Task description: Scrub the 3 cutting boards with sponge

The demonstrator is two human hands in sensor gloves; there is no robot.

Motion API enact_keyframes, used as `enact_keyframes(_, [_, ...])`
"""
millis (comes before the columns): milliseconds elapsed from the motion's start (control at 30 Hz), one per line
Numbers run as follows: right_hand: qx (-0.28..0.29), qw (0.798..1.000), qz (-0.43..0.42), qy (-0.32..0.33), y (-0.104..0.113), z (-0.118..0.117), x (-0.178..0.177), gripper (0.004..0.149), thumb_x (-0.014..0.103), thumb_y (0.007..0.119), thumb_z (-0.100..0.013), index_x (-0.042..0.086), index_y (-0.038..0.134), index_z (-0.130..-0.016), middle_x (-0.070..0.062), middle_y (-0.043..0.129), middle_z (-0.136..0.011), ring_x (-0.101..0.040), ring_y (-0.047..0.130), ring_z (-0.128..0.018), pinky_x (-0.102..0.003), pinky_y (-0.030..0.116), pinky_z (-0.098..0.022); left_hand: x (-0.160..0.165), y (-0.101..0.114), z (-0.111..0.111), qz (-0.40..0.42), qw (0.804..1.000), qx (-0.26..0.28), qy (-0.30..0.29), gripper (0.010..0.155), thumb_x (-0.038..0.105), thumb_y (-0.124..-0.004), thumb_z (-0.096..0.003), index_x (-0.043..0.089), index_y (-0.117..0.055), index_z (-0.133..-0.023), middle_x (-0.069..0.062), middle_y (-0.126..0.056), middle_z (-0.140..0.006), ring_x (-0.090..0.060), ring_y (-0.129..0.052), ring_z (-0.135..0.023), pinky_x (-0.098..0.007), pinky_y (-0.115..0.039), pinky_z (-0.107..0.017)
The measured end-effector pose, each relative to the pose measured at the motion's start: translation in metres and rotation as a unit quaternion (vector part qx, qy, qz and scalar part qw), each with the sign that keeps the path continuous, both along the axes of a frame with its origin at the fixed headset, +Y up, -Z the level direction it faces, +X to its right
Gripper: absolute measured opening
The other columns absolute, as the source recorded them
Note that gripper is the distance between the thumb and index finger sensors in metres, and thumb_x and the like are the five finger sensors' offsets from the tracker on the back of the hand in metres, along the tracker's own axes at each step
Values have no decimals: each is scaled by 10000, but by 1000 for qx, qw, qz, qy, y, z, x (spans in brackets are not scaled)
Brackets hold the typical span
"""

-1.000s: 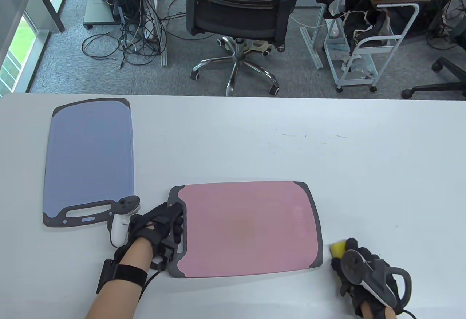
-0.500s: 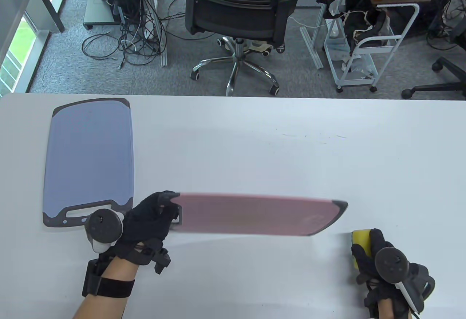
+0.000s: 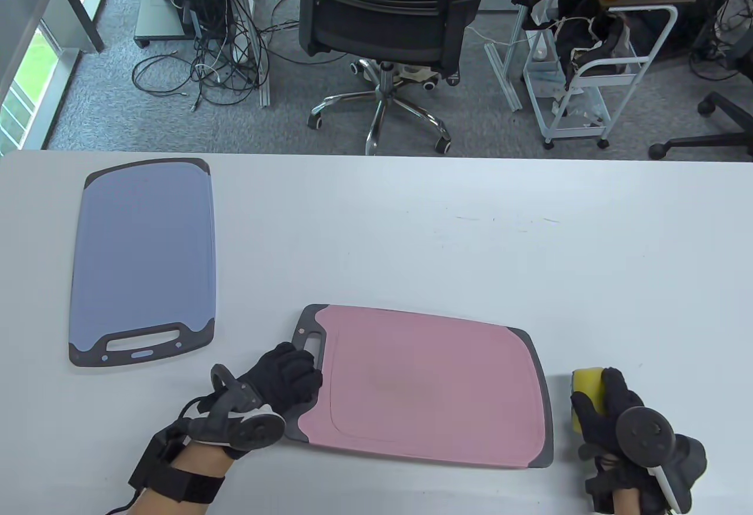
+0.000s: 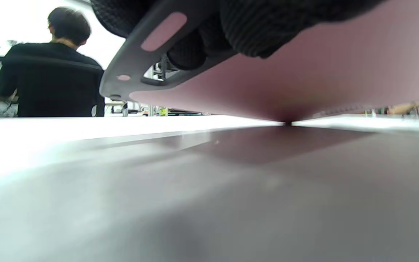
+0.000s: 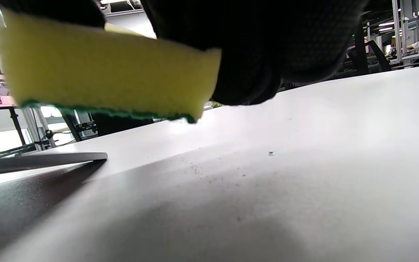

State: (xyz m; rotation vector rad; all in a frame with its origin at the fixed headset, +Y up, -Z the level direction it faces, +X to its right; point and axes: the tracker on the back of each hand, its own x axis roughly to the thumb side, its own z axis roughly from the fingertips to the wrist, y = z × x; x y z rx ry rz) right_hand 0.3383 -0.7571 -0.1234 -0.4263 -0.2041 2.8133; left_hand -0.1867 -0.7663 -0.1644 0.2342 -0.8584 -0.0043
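Left hand (image 3: 285,380): fingers curled through the handle of the pink cutting board (image 3: 429,385), lifting that end off the surface (image 3: 412,244); the far edge touches down. Right hand (image 3: 606,409): grips the yellow sponge (image 3: 583,385), just right of the board.

office chair (image 3: 385,15), grey carpet (image 3: 117,115), white cart (image 3: 594,86)

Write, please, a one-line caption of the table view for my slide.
Left hand grips the handle end of the pink cutting board; right hand holds a yellow sponge beside it.
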Motion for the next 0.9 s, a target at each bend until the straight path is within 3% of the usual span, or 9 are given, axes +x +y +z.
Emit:
enact_keyframes(167, [5, 1000, -6, -3, 0, 3, -4, 747, 585, 757, -466, 119, 634, -1036, -109, 856, -802, -258, 918, -565, -458, 791, -473, -1, -4, 5, 11, 1000, 23, -5, 438, 388, -794, -561, 334, -581, -940, 123, -758, -937, -158, -774, -1032, -510, -624, -795])
enact_keyframes(333, [11, 999, 20, 32, 10, -16, -36, 748, 582, 758, -469, 110, 633, -1035, -116, 853, -804, -264, 916, -567, -465, 788, -472, 2, -6, 0, 14, 1000, -11, -11, 447, 431, -788, -571, 338, -575, -953, 135, -757, -945, -153, -775, -1033, -501, -632, -795])
enact_keyframes(400, [8, 997, 36, 64, 16, -30, -64, 747, 616, 721, -496, 128, 616, -1051, -87, 850, -817, -227, 921, -576, -429, 805, -475, 3, -6, 0, 10, 1000, -17, -12, 452, 441, -784, -568, 340, -571, -953, 138, -756, -945, -151, -779, -1031, -495, -640, -795])
enact_keyframes(433, [-29, 985, 111, 126, 22, -41, -88, 747, 641, 681, -521, 137, 592, -1064, -64, 839, -832, -196, 923, -589, -403, 818, -482, 2, -6, 0, 9, 1000, -15, -13, 453, 444, -788, -567, 342, -572, -952, 140, -757, -945, -147, -780, -1030, -492, -638, -797])
enact_keyframes(467, [-13, 991, 77, 111, 23, -50, -114, 747, 618, 717, -489, 137, 613, -1050, -81, 843, -823, -225, 918, -583, -432, 801, -485, 2, -6, 2, 13, 1000, -11, -21, 456, 450, -793, -566, 342, -576, -952, 141, -760, -943, -146, -780, -1028, -489, -635, -797])
enact_keyframes(533, [3, 985, 31, 172, 30, -68, -160, 739, 590, 751, -485, 101, 657, -1031, -114, 870, -787, -250, 927, -548, -452, 801, -458, 2, -5, 4, 14, 999, -9, -28, 465, 457, -803, -563, 341, -580, -954, 136, -762, -944, -149, -779, -1027, -492, -628, -797])
enact_keyframes(633, [-15, 973, 57, 221, 38, -89, -221, 741, 602, 735, -491, 111, 645, -1039, -103, 866, -798, -240, 927, -557, -443, 804, -464, 2, -5, 7, 19, 999, -5, -40, 475, 468, -811, -563, 337, -580, -957, 133, -763, -943, -154, -776, -1024, -498, -621, -797])
enact_keyframes(800, [-83, 958, 58, 269, 29, -118, -318, 741, 602, 727, -495, 109, 638, -1042, -108, 861, -806, -246, 925, -564, -447, 800, -470, 2, -4, 9, 22, 998, -1, -62, 491, 480, -837, -558, 333, -594, -959, 122, -771, -940, -164, -778, -1015, -513, -608, -795])
enact_keyframes(900, [-87, 952, 99, 275, 21, -121, -343, 740, 599, 729, -490, 110, 640, -1039, -108, 855, -801, -246, 919, -567, -451, 796, -474, 3, -4, 9, 16, 998, -4, -62, 495, 485, -849, -551, 330, -608, -955, 120, -785, -929, -166, -798, -1002, -513, -628, -791])
